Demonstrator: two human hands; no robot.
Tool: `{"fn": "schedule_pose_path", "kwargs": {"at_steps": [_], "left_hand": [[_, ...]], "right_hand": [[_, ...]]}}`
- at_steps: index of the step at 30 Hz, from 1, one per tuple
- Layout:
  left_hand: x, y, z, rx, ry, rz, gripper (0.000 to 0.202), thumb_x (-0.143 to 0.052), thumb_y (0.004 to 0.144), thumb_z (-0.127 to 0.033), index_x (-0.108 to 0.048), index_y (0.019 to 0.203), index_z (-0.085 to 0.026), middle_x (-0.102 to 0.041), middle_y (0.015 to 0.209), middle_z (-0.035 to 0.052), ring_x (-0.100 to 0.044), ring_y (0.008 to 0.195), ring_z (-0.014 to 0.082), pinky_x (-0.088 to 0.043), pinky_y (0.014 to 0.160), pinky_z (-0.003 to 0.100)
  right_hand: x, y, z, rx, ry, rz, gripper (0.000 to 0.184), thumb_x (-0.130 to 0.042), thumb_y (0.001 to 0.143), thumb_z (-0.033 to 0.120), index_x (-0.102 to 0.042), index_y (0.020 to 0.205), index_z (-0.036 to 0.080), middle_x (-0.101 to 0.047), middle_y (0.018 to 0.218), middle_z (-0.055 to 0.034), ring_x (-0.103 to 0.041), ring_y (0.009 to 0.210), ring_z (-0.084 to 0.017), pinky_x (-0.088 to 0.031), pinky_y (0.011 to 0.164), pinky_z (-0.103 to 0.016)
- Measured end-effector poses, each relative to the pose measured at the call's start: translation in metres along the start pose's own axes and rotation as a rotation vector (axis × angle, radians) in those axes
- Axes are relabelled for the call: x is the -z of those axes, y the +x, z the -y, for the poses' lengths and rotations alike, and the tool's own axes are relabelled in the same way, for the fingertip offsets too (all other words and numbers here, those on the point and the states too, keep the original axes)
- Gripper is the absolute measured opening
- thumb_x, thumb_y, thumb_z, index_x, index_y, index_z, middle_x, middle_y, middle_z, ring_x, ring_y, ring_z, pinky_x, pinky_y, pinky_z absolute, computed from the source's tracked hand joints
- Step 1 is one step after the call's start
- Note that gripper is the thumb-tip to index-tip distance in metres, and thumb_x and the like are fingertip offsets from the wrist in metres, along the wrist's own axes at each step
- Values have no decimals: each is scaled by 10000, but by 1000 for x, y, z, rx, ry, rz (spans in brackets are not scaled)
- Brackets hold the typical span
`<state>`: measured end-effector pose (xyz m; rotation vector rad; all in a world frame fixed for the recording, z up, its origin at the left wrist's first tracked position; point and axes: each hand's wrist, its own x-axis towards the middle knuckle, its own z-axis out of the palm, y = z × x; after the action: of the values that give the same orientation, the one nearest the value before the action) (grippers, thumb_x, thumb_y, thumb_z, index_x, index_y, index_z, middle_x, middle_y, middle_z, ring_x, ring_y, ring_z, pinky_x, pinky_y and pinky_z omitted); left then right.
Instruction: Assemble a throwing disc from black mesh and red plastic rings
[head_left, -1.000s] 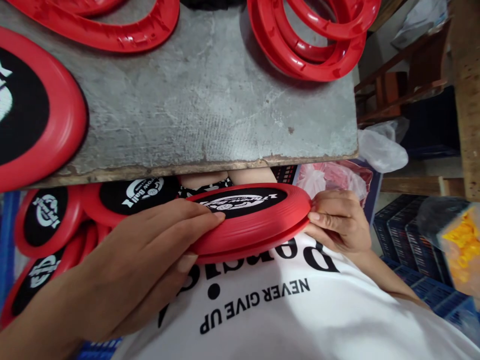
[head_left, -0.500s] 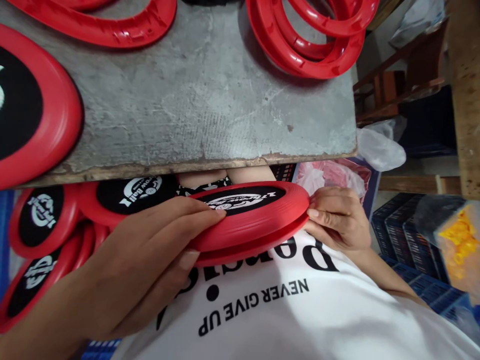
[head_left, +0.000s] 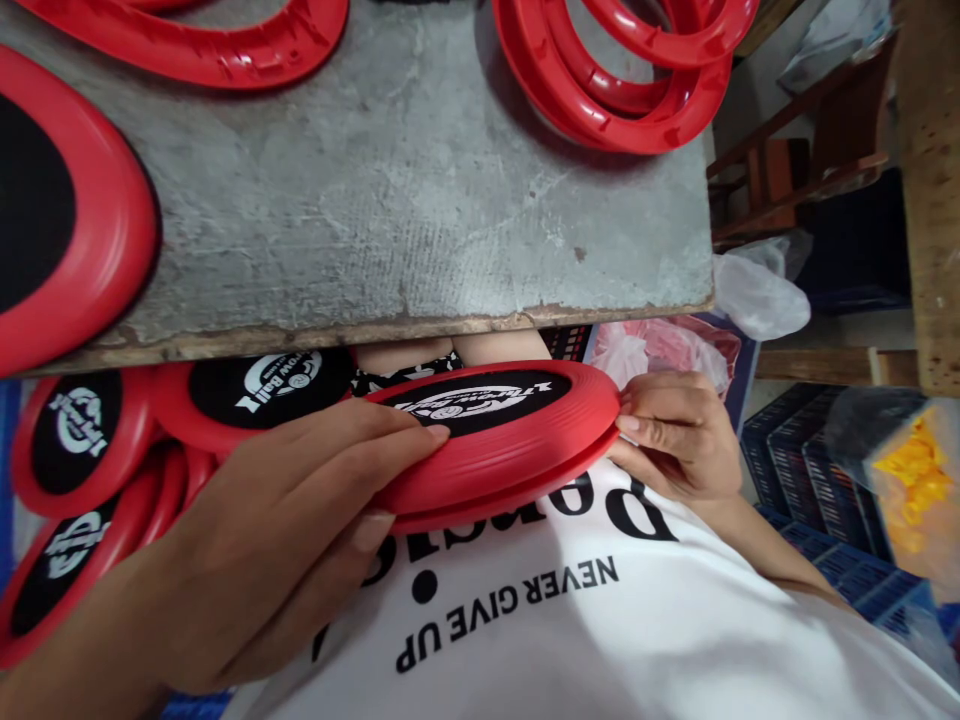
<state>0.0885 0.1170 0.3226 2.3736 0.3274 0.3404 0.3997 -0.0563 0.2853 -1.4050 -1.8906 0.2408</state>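
A red disc (head_left: 495, 445) with a black centre and white lettering is held in front of my white shirt, below the table's near edge. It looks like a flying disc made of two red layers, with a narrow gap between them along the near and right rim. My left hand (head_left: 300, 530) grips its left side, fingers on top and thumb at the lower edge. At the right rim, my right hand (head_left: 675, 430) pinches the edge between thumb and fingers. What the fingertips do underneath is hidden.
On the grey table (head_left: 420, 200) lie red rings (head_left: 622, 110) at the far right, another red ring (head_left: 247, 50) at the far left and a large red-black disc (head_left: 97, 220). Finished-looking discs (head_left: 79, 430) pile up at left. Blue crates (head_left: 817, 470) and a plastic-lined box (head_left: 675, 350) stand right.
Hardly anything differs. The view has shifted slightly, and my left hand sits a touch lower on the disc. Both hands keep their hold.
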Motion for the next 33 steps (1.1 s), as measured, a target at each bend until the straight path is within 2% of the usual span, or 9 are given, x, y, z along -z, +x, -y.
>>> {"fn": "schedule_pose_path", "kwargs": {"at_steps": [3, 8, 11, 17, 22, 28, 33], "left_hand": [[0, -2, 2, -3, -5, 34, 536, -430, 934, -164, -459, 1460, -263, -612, 1275, 60, -587, 1132, 207, -561, 965, 351], [0, -8, 5, -7, 29, 20, 513, -451, 921, -185, -500, 1429, -232, -597, 1324, 55, -566, 1203, 207, -512, 1059, 331], [1, -10, 4, -14, 38, 21, 491, -458, 927, -185, -509, 1415, -206, -584, 1345, 55, -544, 1241, 191, -473, 1108, 300], [3, -9, 0, 54, 18, 40, 499, -423, 944, -204, -485, 1433, -281, -600, 1333, 28, -577, 1196, 201, -525, 1049, 327], [1, -12, 3, 23, 52, 46, 530, -443, 937, -193, -457, 1464, -254, -561, 1380, 53, -553, 1226, 207, -516, 1068, 341], [-1, -12, 5, 33, 11, 30, 549, -441, 934, -187, -449, 1478, -258, -561, 1371, 54, -573, 1199, 212, -548, 1016, 332], [-1, -14, 7, 0, 35, 48, 588, -456, 931, -190, -411, 1513, -259, -539, 1403, 57, -531, 1262, 214, -508, 1081, 350]], "right_hand": [[1, 3, 1, 3, 8, -10, 352, -777, 817, 177, -659, 1144, 229, -670, 848, -27, -685, 803, -203, -600, 696, -382], [1, 7, 2, -1, 15, -9, 275, -785, 809, 177, -654, 1041, 246, -655, 821, -10, -677, 759, -191, -587, 671, -368], [-2, 7, 2, 32, -27, -58, 273, -805, 792, 173, -642, 1006, 220, -652, 826, -27, -658, 756, -196, -575, 676, -388], [-3, 10, 3, 70, -43, -81, 264, -789, 806, 166, -621, 1006, 202, -636, 837, -31, -625, 747, -194, -566, 651, -395], [-3, 15, 6, 78, -54, -75, 258, -785, 808, 142, -609, 989, 195, -618, 864, -35, -623, 763, -196, -578, 638, -385], [-6, 15, 7, 63, -50, -95, 285, -790, 800, 112, -598, 989, 204, -620, 836, -27, -613, 752, -185, -575, 653, -370], [-7, 13, 7, 50, -37, -110, 286, -802, 790, 119, -609, 981, 210, -626, 827, -24, -618, 743, -184, -570, 652, -368]]}}
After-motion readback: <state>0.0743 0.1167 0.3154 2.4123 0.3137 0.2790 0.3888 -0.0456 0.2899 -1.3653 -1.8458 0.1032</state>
